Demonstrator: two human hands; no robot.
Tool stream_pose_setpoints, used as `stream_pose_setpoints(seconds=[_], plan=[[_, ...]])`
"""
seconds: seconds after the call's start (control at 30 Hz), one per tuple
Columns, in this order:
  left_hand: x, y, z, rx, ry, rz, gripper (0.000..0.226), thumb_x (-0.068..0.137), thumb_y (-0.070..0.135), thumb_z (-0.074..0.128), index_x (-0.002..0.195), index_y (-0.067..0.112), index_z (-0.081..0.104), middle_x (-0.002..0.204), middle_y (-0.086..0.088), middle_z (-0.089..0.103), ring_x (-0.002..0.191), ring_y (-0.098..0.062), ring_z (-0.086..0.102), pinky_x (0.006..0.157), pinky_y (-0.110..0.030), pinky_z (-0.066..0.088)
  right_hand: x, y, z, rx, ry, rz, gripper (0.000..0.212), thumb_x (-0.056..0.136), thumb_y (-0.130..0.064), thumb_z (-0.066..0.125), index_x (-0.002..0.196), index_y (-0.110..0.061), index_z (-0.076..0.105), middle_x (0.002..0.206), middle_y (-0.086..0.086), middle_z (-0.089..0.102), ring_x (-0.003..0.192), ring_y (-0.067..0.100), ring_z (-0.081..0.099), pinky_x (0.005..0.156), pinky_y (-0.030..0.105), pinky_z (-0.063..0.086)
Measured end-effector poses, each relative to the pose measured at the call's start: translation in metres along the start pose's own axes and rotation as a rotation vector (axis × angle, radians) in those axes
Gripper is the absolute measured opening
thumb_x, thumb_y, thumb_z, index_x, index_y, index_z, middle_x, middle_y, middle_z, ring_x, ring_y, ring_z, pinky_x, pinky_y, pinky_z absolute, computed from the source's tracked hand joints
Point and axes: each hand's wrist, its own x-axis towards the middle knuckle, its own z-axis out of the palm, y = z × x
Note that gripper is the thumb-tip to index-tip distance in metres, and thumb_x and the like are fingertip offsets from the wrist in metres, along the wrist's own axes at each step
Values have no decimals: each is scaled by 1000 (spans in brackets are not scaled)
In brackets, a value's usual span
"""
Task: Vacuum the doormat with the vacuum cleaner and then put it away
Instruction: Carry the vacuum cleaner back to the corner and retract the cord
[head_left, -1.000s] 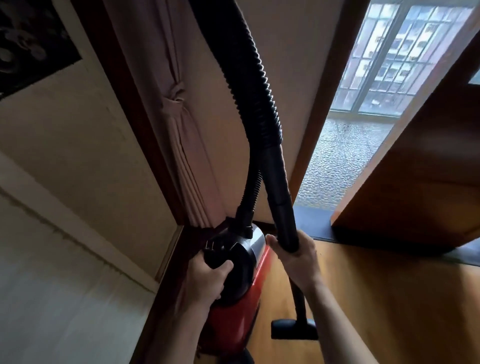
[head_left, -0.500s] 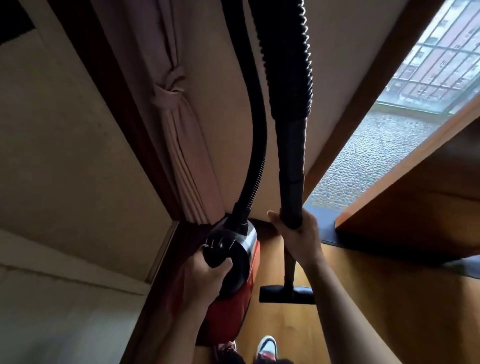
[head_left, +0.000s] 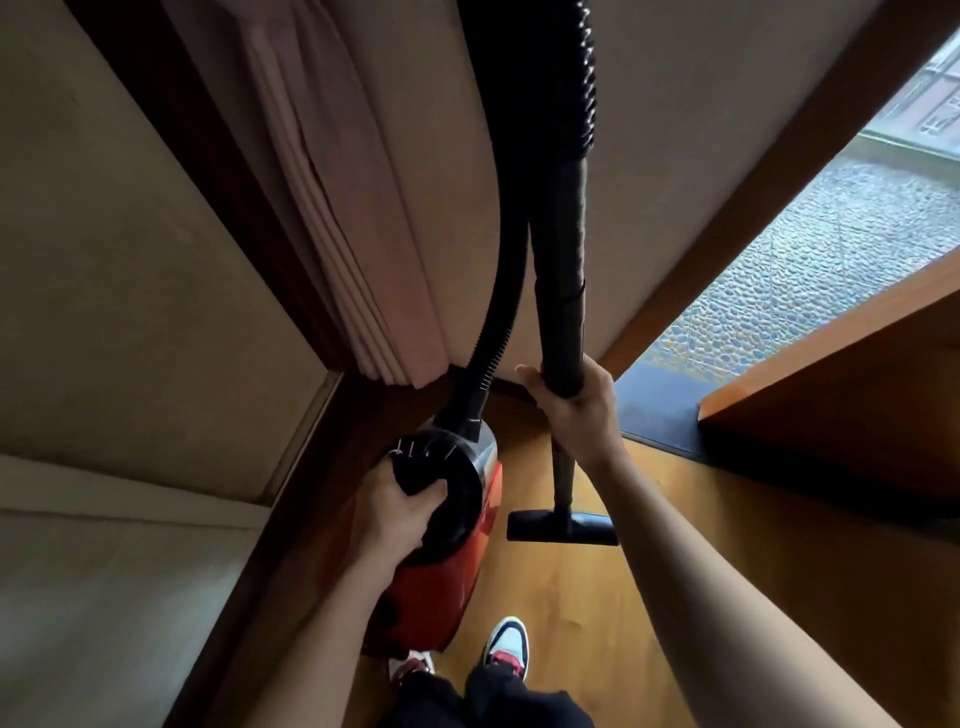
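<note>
A red and black canister vacuum cleaner (head_left: 447, 582) hangs upright above the wooden floor, carried by its black top handle in my left hand (head_left: 397, 514). Its black ribbed hose (head_left: 498, 291) loops up out of the frame and comes back down into the black wand (head_left: 561, 312). My right hand (head_left: 576, 405) grips the wand's lower end. Below that hand a thin tube ends in the flat black floor nozzle (head_left: 563, 527), which hangs in the air beside the canister. No doormat is in view.
A folded pale curtain (head_left: 353, 234) hangs against the beige wall beside a dark wooden door frame (head_left: 218, 208). A wooden door or cabinet panel (head_left: 841, 410) stands at the right by a dark threshold (head_left: 660, 410) and pebbled ground outside. My feet in sneakers (head_left: 506, 644) stand on the wooden floor (head_left: 561, 613).
The view has tilted down and nearer the wall, so my feet now show. Both hands keep their grips; the wand stands more upright and the nozzle hangs closer to the canister.
</note>
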Motion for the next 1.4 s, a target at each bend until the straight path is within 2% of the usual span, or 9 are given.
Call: stream_pose_setpoints(seconds=[0.13,0.2,0.33,0.47,0.6,0.7,1.03,1.17,1.4], plan=[[48,-58,37,-31,9,-14,23,81,15,77,87,26,58,80,-13,65,57,-27,60,41,-28,47,24,54,33,13,-25,-37,46,85,-13,82,72,-38,46,63,-23,57,55,3,49,55,12,35],[74,-87,58,-17,-1,-29,17,81,10,74,84,19,59,70,-9,61,46,-19,54,35,-25,41,37,83,52,11,-46,-36,49,86,-13,81,71,-40,43,61,-28,54,54,0,47,54,13,34],[124,-141,91,-32,-15,-53,13,78,4,69,76,11,58,55,-4,55,34,-10,48,34,-23,38,62,141,86,37,-32,-26,38,85,-22,83,66,-19,50,59,-12,50,51,5,45,51,29,39],[168,-187,117,-30,7,-59,13,77,8,71,80,10,58,59,-4,56,37,-11,49,36,-23,39,86,177,111,112,-5,-77,35,85,-24,82,87,3,59,74,22,63,62,27,60,56,44,51],[210,-222,139,-75,17,-70,16,76,9,69,88,7,58,54,-4,55,34,-11,46,38,-22,37,101,200,127,204,-2,-155,35,89,-17,79,86,9,56,69,11,57,60,15,57,57,32,50],[239,-242,152,-76,3,-66,13,77,7,66,85,8,57,53,-2,53,33,-10,43,37,-21,35,110,212,135,236,-5,-216,24,92,-16,75,81,-4,58,68,4,58,59,10,59,57,23,50],[309,-306,201,-133,-9,-59,12,79,4,62,77,12,53,49,0,47,32,-11,37,36,-20,30,152,245,155,296,122,-378,28,87,-5,78,80,-22,57,63,-17,63,58,-1,61,56,17,48],[321,-311,220,-157,-7,-63,10,80,2,63,82,9,56,49,-1,47,33,-11,37,36,-21,29,156,275,157,225,83,-370,32,83,-5,81,84,-27,59,78,-17,63,72,-7,62,70,17,51],[338,-321,239,-171,20,-54,11,78,6,66,86,10,58,51,-1,50,31,-11,39,36,-21,33,146,364,192,215,17,-138,21,86,-20,82,78,-10,65,74,2,67,69,12,66,67,31,57]])
